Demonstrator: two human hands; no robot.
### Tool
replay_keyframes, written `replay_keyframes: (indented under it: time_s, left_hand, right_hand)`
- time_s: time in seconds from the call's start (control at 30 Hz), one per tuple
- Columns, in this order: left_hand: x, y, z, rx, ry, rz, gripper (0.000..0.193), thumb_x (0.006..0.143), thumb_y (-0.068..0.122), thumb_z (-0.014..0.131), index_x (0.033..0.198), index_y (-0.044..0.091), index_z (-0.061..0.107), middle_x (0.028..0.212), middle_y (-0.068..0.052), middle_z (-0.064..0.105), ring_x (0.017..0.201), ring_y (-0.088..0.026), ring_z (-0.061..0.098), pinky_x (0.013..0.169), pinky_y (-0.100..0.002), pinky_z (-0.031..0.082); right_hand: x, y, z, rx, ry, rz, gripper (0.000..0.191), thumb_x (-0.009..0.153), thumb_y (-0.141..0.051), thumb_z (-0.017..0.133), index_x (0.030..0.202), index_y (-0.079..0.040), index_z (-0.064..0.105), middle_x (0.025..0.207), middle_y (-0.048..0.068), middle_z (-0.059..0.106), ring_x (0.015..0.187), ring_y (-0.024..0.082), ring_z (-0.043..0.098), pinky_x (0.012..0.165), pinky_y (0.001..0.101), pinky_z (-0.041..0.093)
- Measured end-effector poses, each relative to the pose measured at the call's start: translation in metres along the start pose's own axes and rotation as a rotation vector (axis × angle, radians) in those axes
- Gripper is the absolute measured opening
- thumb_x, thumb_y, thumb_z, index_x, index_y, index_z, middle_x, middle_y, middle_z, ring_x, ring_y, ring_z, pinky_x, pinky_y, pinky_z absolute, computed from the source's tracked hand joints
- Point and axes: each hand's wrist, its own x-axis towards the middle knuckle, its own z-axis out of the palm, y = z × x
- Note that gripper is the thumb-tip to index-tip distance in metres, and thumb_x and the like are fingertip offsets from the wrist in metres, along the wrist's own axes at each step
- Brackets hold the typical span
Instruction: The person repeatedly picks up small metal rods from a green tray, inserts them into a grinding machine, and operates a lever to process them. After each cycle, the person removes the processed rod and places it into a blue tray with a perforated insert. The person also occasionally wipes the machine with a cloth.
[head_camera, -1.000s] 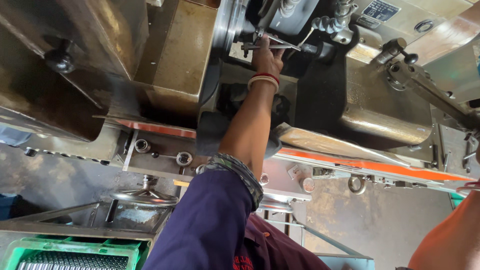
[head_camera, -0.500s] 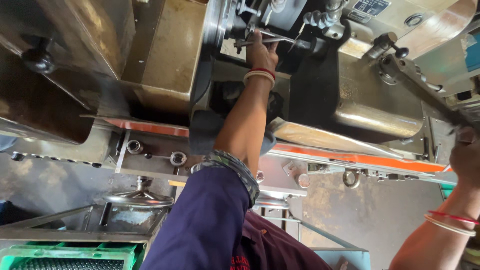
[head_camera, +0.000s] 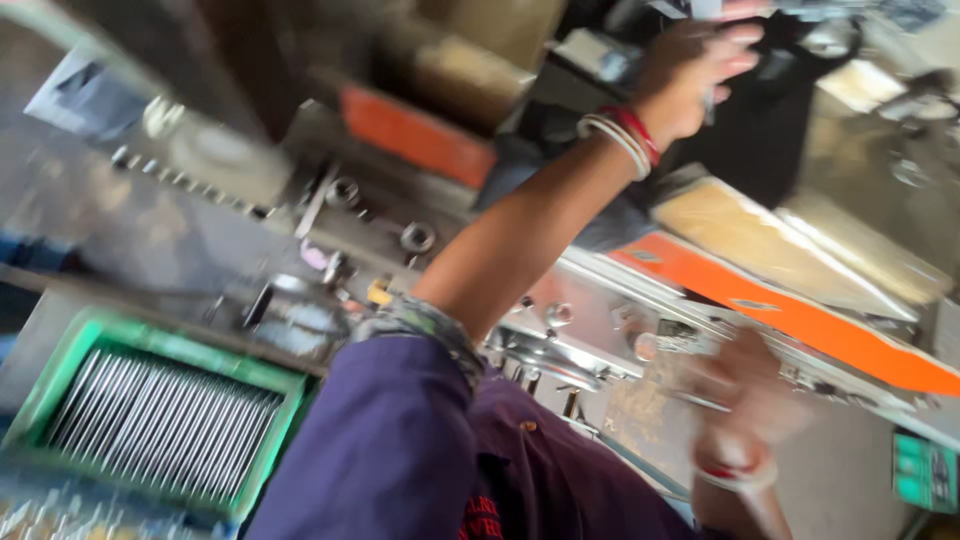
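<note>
While the view is smeared by motion, the left hand (head_camera: 695, 70) reaches into the machine head (head_camera: 800, 60) at one o'clock, fingers half curled; its grip cannot be told. The right hand (head_camera: 745, 400), blurred at four o'clock, looks loosely open. A steadier wrist would likely help.

Rod-filled crate (head_camera: 60, 385) lies left, below the machine (head_camera: 700, 290).
</note>
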Motion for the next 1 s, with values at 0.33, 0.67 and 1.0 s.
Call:
replay_keyframes:
  time_s: [0.33, 0.67, 1.0]
  left_hand:
    - [-0.239, 0.263, -0.095, 1.098, 0.237, 0.441, 0.057, 0.091, 0.055, 0.071, 0.125, 0.010, 0.062, 0.107, -0.009, 0.079, 0.095, -0.018, 0.078, 0.081, -0.032, 0.063]
    - [-0.478, 0.325, -0.295, 0.590, 1.068, 0.381, 0.028, 0.095, 0.029, 0.067, 0.082, 0.004, 0.064, 0.066, 0.002, 0.053, 0.050, -0.007, 0.044, 0.043, -0.027, 0.033]
    - [-0.562, 0.330, -0.301, 0.637, 1.249, 0.556, 0.036, 0.093, 0.029, 0.077, 0.071, 0.002, 0.067, 0.059, 0.005, 0.056, 0.054, 0.000, 0.044, 0.046, -0.023, 0.031]
  right_hand:
    - [-0.029, -0.088, 0.403, 0.360, -1.148, 0.541, 0.073, 0.085, -0.016, 0.071, 0.147, -0.004, 0.036, 0.119, 0.029, 0.067, 0.108, 0.036, 0.064, 0.089, 0.0468, 0.050]
    - [-0.012, -0.180, 0.461, 0.491, -1.286, 0.517, 0.032, 0.103, -0.034, 0.069, 0.111, -0.004, 0.074, 0.084, 0.007, 0.071, 0.068, 0.011, 0.058, 0.062, 0.0281, 0.045]
    - [0.051, -0.373, 0.472, 1.380, -1.006, 0.932, 0.036, 0.111, -0.033, 0.053, 0.087, -0.007, 0.059, 0.062, -0.006, 0.043, 0.050, 0.003, 0.034, 0.044, 0.0230, 0.026]
